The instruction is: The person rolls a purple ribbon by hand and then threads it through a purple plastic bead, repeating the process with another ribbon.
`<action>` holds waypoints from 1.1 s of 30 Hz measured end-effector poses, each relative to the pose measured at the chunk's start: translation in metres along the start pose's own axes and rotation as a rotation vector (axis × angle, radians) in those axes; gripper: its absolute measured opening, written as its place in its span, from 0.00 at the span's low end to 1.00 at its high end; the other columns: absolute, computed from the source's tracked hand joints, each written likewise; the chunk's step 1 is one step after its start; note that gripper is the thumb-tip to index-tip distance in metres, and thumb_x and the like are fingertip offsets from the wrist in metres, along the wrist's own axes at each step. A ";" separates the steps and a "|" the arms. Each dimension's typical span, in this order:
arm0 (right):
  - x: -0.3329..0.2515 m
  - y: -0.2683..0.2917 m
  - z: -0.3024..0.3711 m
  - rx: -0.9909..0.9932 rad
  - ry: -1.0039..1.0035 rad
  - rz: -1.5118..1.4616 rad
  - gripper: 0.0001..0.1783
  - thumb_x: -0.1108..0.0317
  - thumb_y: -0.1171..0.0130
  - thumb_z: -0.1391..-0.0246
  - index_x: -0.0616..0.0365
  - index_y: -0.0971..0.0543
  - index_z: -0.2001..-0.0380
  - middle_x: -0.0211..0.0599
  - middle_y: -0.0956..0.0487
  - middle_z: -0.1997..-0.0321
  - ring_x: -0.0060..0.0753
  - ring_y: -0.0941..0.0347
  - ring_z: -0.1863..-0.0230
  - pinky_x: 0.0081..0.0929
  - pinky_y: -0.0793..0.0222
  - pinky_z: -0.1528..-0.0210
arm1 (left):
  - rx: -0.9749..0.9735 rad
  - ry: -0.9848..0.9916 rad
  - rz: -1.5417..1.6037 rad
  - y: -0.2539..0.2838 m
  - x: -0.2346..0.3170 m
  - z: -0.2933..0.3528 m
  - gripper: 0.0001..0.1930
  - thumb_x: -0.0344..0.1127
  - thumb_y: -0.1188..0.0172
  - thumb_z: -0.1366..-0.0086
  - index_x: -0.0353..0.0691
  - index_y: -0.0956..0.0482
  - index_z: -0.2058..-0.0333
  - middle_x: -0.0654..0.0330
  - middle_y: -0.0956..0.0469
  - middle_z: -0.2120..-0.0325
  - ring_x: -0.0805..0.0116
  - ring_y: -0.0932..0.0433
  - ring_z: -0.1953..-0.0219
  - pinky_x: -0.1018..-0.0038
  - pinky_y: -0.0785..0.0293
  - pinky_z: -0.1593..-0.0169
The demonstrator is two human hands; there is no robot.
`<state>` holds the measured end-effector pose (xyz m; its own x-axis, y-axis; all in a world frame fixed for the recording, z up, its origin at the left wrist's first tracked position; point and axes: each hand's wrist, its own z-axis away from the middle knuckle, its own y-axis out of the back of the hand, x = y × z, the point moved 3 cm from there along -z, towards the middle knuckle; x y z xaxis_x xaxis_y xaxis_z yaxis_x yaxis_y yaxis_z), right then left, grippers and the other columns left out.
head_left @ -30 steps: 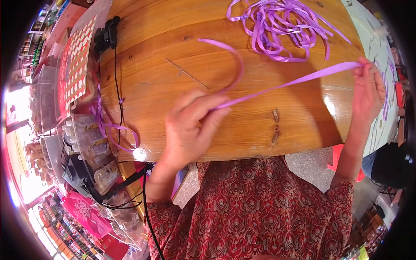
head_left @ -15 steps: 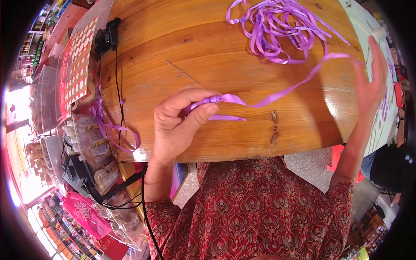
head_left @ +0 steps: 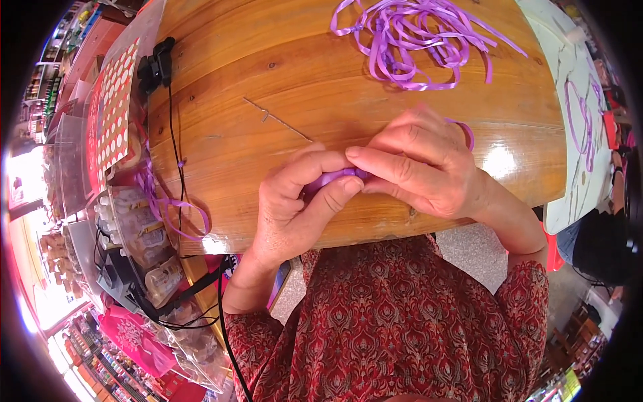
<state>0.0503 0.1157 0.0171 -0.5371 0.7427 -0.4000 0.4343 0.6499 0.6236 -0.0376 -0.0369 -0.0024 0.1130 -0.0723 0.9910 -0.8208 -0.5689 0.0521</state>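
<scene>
Both hands meet over the near middle of the wooden table. A purple ribbon [head_left: 324, 179] with a knotted or gathered part runs between them. My left hand [head_left: 295, 201] pinches it between thumb and index finger. Right up against it, my right hand [head_left: 425, 164] has its thumb and fingers closed on the ribbon at the knot; its fingers hide most of the strip. Part of the ribbon shows as a loop beyond the right hand. Farther off lies a loose heap of purple ribbons [head_left: 429, 41], several with small knots in them.
A thin twisted wire or stick [head_left: 276, 118] lies on the wooden table [head_left: 221, 161]. Along the left edge are a black clip device [head_left: 157, 65] with a cable, a polka-dot card [head_left: 118, 110], and more purple ribbon [head_left: 191, 213]. A white marbled table [head_left: 581, 181] adjoins at right.
My right hand has come back from the far right to the left hand and taken hold near the knot. The ribbon, stretched out before, is now mostly hidden by the hands.
</scene>
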 end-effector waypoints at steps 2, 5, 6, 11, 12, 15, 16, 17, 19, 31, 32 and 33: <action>-0.003 -0.001 -0.003 0.038 -0.014 0.012 0.19 0.68 0.37 0.65 0.62 0.20 0.64 0.32 0.27 0.73 0.32 0.30 0.72 0.28 0.37 0.71 | -0.009 -0.018 -0.023 0.000 0.000 0.001 0.08 0.25 0.38 0.43 0.35 0.22 0.63 0.65 0.27 0.75 0.79 0.33 0.75 0.83 0.39 0.71; -0.003 -0.001 -0.005 0.041 0.012 -0.012 0.17 0.70 0.36 0.67 0.63 0.21 0.67 0.32 0.27 0.73 0.31 0.30 0.72 0.28 0.37 0.72 | 0.011 0.001 0.018 -0.001 0.000 0.002 0.07 0.25 0.38 0.43 0.34 0.22 0.64 0.65 0.28 0.76 0.80 0.34 0.75 0.83 0.40 0.72; -0.004 0.000 -0.005 0.050 0.061 0.020 0.17 0.73 0.33 0.68 0.64 0.21 0.68 0.34 0.27 0.73 0.32 0.31 0.74 0.27 0.37 0.74 | 0.051 -0.009 0.035 -0.001 0.002 0.002 0.06 0.24 0.39 0.43 0.34 0.22 0.66 0.66 0.28 0.77 0.80 0.34 0.75 0.83 0.40 0.72; -0.002 0.024 -0.008 0.024 0.046 0.080 0.12 0.81 0.35 0.66 0.67 0.22 0.72 0.39 0.26 0.74 0.35 0.30 0.76 0.26 0.36 0.77 | 0.152 -0.003 -0.289 0.023 0.017 0.007 0.03 0.21 0.42 0.44 0.34 0.23 0.70 0.66 0.28 0.77 0.81 0.34 0.75 0.84 0.40 0.72; -0.001 0.039 -0.005 -0.004 -0.025 0.101 0.11 0.82 0.37 0.65 0.67 0.23 0.72 0.40 0.26 0.75 0.35 0.30 0.76 0.25 0.36 0.76 | 0.228 -0.046 -0.284 0.035 0.017 0.009 0.03 0.20 0.43 0.44 0.34 0.23 0.71 0.66 0.28 0.77 0.82 0.34 0.75 0.85 0.40 0.72; 0.015 0.089 0.024 0.114 -0.303 0.160 0.10 0.84 0.42 0.58 0.67 0.23 0.68 0.38 0.25 0.69 0.30 0.29 0.70 0.22 0.34 0.68 | 0.456 -0.066 -0.152 0.077 0.011 0.021 0.03 0.19 0.44 0.45 0.33 0.23 0.72 0.67 0.29 0.77 0.82 0.35 0.76 0.86 0.41 0.72; 0.022 0.108 0.039 0.166 -0.415 0.198 0.10 0.84 0.43 0.56 0.67 0.24 0.66 0.37 0.25 0.66 0.27 0.29 0.68 0.20 0.34 0.65 | 0.455 -0.071 -0.150 0.089 0.009 0.025 0.03 0.19 0.44 0.45 0.33 0.23 0.72 0.67 0.29 0.77 0.82 0.35 0.76 0.86 0.41 0.72; 0.030 0.123 0.056 0.249 -0.485 0.137 0.10 0.84 0.45 0.53 0.67 0.24 0.65 0.35 0.25 0.65 0.25 0.29 0.65 0.18 0.34 0.62 | 0.460 -0.083 -0.221 0.100 0.010 0.029 0.03 0.19 0.43 0.44 0.32 0.23 0.72 0.67 0.30 0.78 0.82 0.36 0.77 0.86 0.42 0.73; 0.042 0.142 0.081 0.336 -0.543 0.071 0.09 0.84 0.46 0.50 0.67 0.24 0.63 0.33 0.25 0.63 0.22 0.30 0.63 0.16 0.34 0.60 | 0.472 -0.103 -0.297 0.112 0.011 0.038 0.02 0.20 0.43 0.43 0.32 0.23 0.71 0.67 0.30 0.79 0.82 0.36 0.78 0.86 0.43 0.73; 0.078 0.207 0.182 0.607 -0.930 0.212 0.10 0.77 0.44 0.46 0.65 0.23 0.60 0.28 0.24 0.67 0.18 0.29 0.64 0.15 0.35 0.57 | 0.906 -0.169 -0.033 0.190 -0.010 0.074 0.06 0.30 0.46 0.36 0.35 0.24 0.70 0.70 0.37 0.88 0.84 0.47 0.85 0.84 0.49 0.79; 0.078 0.207 0.182 0.650 -0.899 0.192 0.09 0.76 0.44 0.46 0.65 0.22 0.60 0.28 0.23 0.67 0.18 0.29 0.64 0.15 0.35 0.57 | 0.943 -0.168 -0.064 0.192 -0.009 0.078 0.06 0.30 0.46 0.36 0.35 0.23 0.70 0.71 0.38 0.88 0.84 0.47 0.86 0.84 0.49 0.78; 0.077 0.207 0.181 0.693 -0.867 0.172 0.09 0.75 0.44 0.46 0.65 0.22 0.61 0.29 0.23 0.67 0.18 0.29 0.65 0.16 0.35 0.57 | 0.942 -0.169 -0.066 0.195 -0.009 0.080 0.06 0.30 0.46 0.36 0.35 0.23 0.70 0.71 0.38 0.88 0.84 0.47 0.86 0.84 0.49 0.78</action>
<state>0.2297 0.3366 -0.0064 0.1365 0.5166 -0.8453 0.9078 0.2763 0.3155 -0.1536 -0.2127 -0.0110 0.2825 -0.0913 0.9549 -0.0305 -0.9958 -0.0862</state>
